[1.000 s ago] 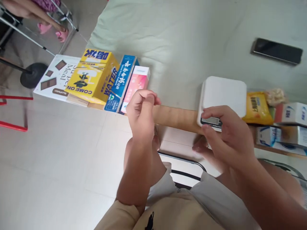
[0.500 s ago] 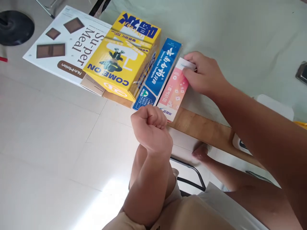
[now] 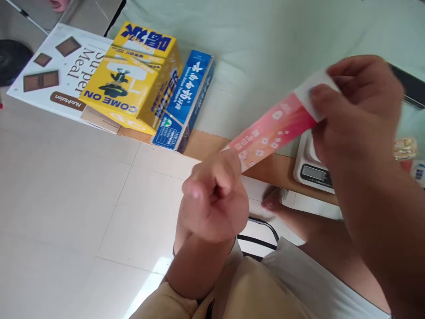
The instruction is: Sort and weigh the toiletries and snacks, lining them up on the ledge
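My right hand (image 3: 358, 102) pinches the white end of a pink toothpaste box (image 3: 262, 137) printed with small flowers, and the box slants above the table edge. Its lower end passes out of sight behind my left hand (image 3: 215, 190), which is curled into a fist. Whether the fist touches the box or has anything inside it is hidden. To the left of the pink box, a blue toothpaste box (image 3: 186, 97) lies on the table beside a yellow box (image 3: 129, 79).
A white box with chocolate pictures (image 3: 43, 88) juts past the table's left edge. A kitchen scale (image 3: 312, 173) stands at the front edge under my right forearm. Farther right are a black object (image 3: 410, 86) and a gold-wrapped packet (image 3: 405, 148). A green cloth (image 3: 262, 40) covers the table.
The pink box has come up off the table and tilted, carried rightward by my right hand. My left fist has turned and risen a little. The view has shifted to the right.
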The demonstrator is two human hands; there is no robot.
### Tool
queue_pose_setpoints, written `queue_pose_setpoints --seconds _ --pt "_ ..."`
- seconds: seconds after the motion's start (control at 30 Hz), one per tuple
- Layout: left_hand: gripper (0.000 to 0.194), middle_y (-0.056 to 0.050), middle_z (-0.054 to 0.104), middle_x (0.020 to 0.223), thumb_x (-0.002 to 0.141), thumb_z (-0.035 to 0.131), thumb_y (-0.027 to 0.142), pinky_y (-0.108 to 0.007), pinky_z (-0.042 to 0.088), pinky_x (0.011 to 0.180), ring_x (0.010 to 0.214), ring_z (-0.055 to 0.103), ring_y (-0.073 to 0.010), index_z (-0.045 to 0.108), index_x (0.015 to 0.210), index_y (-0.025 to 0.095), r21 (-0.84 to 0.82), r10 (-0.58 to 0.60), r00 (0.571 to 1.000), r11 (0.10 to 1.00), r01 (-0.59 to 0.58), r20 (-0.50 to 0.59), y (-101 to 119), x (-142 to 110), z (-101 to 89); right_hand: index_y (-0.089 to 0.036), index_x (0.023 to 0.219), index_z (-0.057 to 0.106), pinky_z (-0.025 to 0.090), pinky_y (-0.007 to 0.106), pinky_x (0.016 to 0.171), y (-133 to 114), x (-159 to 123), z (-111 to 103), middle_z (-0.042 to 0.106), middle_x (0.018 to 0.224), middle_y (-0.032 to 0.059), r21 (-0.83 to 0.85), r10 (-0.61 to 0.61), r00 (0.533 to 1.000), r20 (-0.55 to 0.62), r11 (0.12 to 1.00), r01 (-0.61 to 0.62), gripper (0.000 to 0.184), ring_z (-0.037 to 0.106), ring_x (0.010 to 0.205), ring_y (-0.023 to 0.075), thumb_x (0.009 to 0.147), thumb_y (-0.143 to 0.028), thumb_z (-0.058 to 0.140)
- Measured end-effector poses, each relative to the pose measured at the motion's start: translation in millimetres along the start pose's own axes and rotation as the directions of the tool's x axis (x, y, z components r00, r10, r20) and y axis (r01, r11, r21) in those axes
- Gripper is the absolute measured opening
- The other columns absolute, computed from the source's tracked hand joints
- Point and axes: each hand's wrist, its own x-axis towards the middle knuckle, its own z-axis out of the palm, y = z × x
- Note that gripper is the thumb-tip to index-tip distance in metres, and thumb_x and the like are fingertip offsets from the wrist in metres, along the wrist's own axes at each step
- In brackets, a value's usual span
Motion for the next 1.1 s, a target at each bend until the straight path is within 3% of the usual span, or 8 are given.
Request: queue_pose_setpoints --seconds 0.13,0.23,0.33,0.43,0.6,0.73,0.83,1.1 --pt "0.047 0.001 0.038 0.06 0.105 0.051 0.041 -0.031 0.031 0.055 0.055 0.035 -0.0127 0.044 0.063 0.02 0.242 0.012 0.997 0.97 -0.029 0.073 -16 -13 14.1 -0.032 0.095 0.073 0.056 0.043 0.089 11 -40 -81 0.061 0.087 -0.0008 0.151 0.029 0.96 -0.278 0.989 0.014 0.012 0.07 0.094 0.0193 0.091 -0.021 0.069" --pt "0.032 -0.005 0.068 0.099 0.1 0.06 0.053 -0.033 0.054 0.086 0.096 0.064 -0.0191 0.069 0.099 0.023 0.4 -0.284 0.942 0.895 0.195 0.176 -49 -25 23.3 -0.036 0.106 0.072 0.057 0.049 0.091 41 -71 -122 0.063 0.097 -0.0005 0.053 -0.003 0.924 -0.383 0.998 0.026 0.011 0.072 0.105 0.0239 0.097 -0.036 0.067" --pt "0.05 -0.01 0.068 0.132 0.099 0.054 0.066 -0.043 0.055 0.109 0.131 0.062 -0.0272 0.066 0.122 0.024 0.404 -0.494 0.821 0.839 0.363 0.287 -81 -45 38.0 -0.032 0.11 0.066 0.057 0.049 0.096 68 -87 -130 0.061 0.102 0.0001 0.0 0.024 0.88 -0.475 1.0 -0.027 0.015 0.071 0.106 0.0216 0.098 -0.041 0.065" --pt "0.054 -0.011 0.065 0.136 0.1 0.049 0.069 -0.045 0.056 0.111 0.131 0.064 -0.028 0.063 0.128 0.025 0.363 -0.502 0.776 0.853 0.374 0.381 -103 -63 54.2 -0.028 0.114 0.06 0.056 0.048 0.102 72 -75 -122 0.061 0.109 0.0023 -0.074 0.071 0.864 -0.498 0.99 -0.124 0.019 0.068 0.105 0.0194 0.103 -0.043 0.057" --pt "0.035 -0.014 0.061 0.137 0.101 0.059 0.044 -0.045 0.059 0.107 0.133 0.063 -0.0288 0.059 0.131 0.026 0.524 -0.317 0.74 0.85 -0.056 0.593 -115 -63 70.5 -0.027 0.101 0.053 0.059 0.037 0.089 54 -25 -122 0.065 0.103 0.0038 -0.023 0.193 0.893 -0.407 0.975 -0.222 0.003 0.065 0.092 0.0177 0.1 -0.025 0.054" --pt "0.058 -0.021 0.05 0.154 0.092 0.069 0.041 -0.056 0.052 0.115 0.144 0.056 -0.0374 0.051 0.145 0.023 0.577 -0.255 0.585 0.671 -0.466 0.77 -110 -52 69.4 -0.027 0.11 0.05 0.058 0.041 0.104 55 -14 -122 0.066 0.126 0.0081 -0.001 0.305 0.88 -0.364 0.945 -0.328 0.014 0.067 0.113 0.0206 0.097 -0.02 0.052" --pt "0.066 -0.024 0.041 0.161 0.092 0.072 0.045 -0.056 0.052 0.115 0.149 0.051 -0.0403 0.049 0.15 0.022 0.603 -0.318 0.528 0.577 -0.551 0.787 -105 -50 61.5 -0.028 0.131 0.046 0.051 0.047 0.122 61 -26 -112 0.058 0.149 0.0092 -0.054 0.261 0.93 -0.259 0.957 -0.283 0.034 0.057 0.142 0.0232 0.097 -0.024 0.05" --pt "0.081 -0.021 0.057 0.148 0.088 0.067 0.075 -0.054 0.057 0.112 0.135 0.063 -0.0353 0.053 0.149 0.023 0.573 -0.171 0.601 0.577 -0.581 0.781 -109 -44 44.5 -0.03 0.14 0.051 0.038 0.064 0.131 56 -82 -105 0.052 0.163 0.0129 -0.156 0.097 0.988 -0.123 0.981 -0.115 0.039 0.036 0.164 0.0338 0.102 -0.037 0.052"
